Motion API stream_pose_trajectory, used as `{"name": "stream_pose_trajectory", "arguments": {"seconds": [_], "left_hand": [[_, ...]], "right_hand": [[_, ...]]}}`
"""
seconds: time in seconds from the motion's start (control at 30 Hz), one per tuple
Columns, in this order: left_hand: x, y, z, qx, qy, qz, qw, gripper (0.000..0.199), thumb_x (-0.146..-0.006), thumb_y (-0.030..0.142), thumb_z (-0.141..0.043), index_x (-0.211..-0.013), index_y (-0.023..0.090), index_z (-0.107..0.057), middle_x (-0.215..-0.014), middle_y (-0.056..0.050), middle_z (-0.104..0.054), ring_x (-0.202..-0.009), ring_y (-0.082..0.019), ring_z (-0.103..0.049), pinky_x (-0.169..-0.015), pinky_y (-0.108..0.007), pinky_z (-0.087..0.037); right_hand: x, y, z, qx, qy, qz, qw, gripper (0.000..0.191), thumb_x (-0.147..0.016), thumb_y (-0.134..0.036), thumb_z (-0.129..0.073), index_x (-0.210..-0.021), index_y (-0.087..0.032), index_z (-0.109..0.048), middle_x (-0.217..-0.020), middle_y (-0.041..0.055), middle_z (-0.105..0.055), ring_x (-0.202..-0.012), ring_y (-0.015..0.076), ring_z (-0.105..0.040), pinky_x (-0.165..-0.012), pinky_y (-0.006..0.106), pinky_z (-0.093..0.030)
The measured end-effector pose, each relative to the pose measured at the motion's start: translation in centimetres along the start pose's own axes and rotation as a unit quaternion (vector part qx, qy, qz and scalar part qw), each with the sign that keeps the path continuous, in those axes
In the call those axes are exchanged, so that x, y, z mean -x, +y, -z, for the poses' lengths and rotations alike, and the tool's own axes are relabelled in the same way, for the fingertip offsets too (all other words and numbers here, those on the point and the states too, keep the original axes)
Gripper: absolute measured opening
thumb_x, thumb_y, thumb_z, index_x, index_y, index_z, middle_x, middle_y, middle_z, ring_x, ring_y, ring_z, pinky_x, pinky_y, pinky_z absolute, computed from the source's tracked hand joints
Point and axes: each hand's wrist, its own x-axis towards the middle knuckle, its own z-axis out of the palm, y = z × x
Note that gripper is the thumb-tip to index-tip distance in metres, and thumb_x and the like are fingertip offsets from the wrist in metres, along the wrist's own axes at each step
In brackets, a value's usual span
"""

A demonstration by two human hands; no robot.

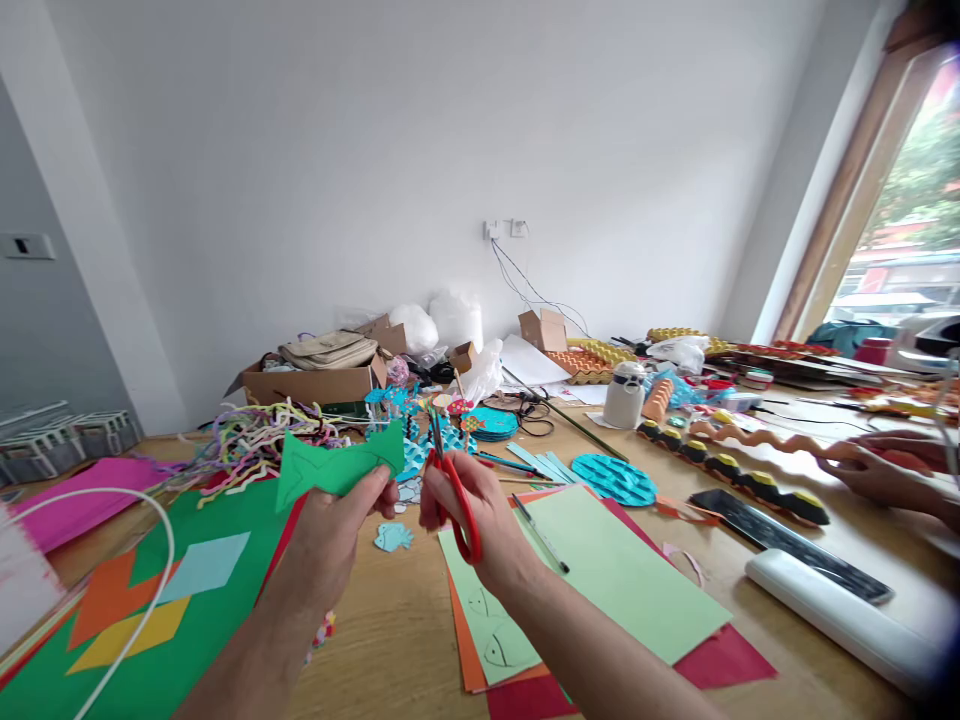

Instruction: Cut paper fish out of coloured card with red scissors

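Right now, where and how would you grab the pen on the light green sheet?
Pinch the pen mid-barrel from above, fingertips on its two long sides. It's slim, straight and lying flat on the light green sheet, its top uncovered. I'd come in from its right, since the right hand with the red-handled scissors is on its left.

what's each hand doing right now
Left hand: closed on a piece of green paper, pinching its edge.
Right hand: closed around the red handles of scissors, blades pointing up.

Bright window (pixel 907 205) daylight from right; right edge blurred.
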Motion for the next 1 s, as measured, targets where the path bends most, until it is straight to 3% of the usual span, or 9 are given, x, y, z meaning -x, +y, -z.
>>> {"name": "stream_pose_trajectory", "arguments": {"seconds": [0.23, 0.5, 1.0], "left_hand": [[-0.2, -0.5, -0.4, 0.144, 0.028, 0.026, 0.989, 0.019, -0.067, 0.033, -0.068, -0.061, 0.015, -0.067, -0.062, -0.001, -0.064, -0.063, -0.016, -0.058, -0.058, -0.024, -0.049], [0.1, -0.9, -1.4, 0.175, 0.035, 0.055, 0.982, 0.017, -0.062, 0.031, -0.073, -0.063, 0.015, -0.069, -0.062, -0.001, -0.066, -0.062, -0.015, -0.060, -0.056, -0.024, -0.051], [0.8, -1.0, -2.4, 0.139, 0.014, 0.083, 0.987, 0.019, -0.062, 0.035, -0.068, -0.057, 0.017, -0.070, -0.060, -0.004, -0.069, -0.066, -0.021, -0.065, -0.062, -0.030, -0.054]], "right_hand": [[1.8, 2.2, 0.3, 0.098, -0.057, -0.100, 0.989, 0.022, -0.072, -0.034, -0.054, -0.060, -0.016, -0.048, -0.044, -0.0040, -0.049, -0.044, 0.0095, -0.049, -0.047, 0.021, -0.039], [2.0, 3.0, 0.4, 0.093, -0.035, -0.088, 0.991, 0.018, -0.070, -0.029, -0.054, -0.061, -0.016, -0.047, -0.049, -0.0041, -0.049, -0.046, 0.0085, -0.049, -0.048, 0.020, -0.041], [2.1, 4.2, 1.3, 0.073, -0.026, -0.096, 0.992, 0.023, -0.069, -0.035, -0.057, -0.059, -0.017, -0.047, -0.042, -0.0068, -0.044, -0.035, 0.0079, -0.047, -0.038, 0.018, -0.035]]}}
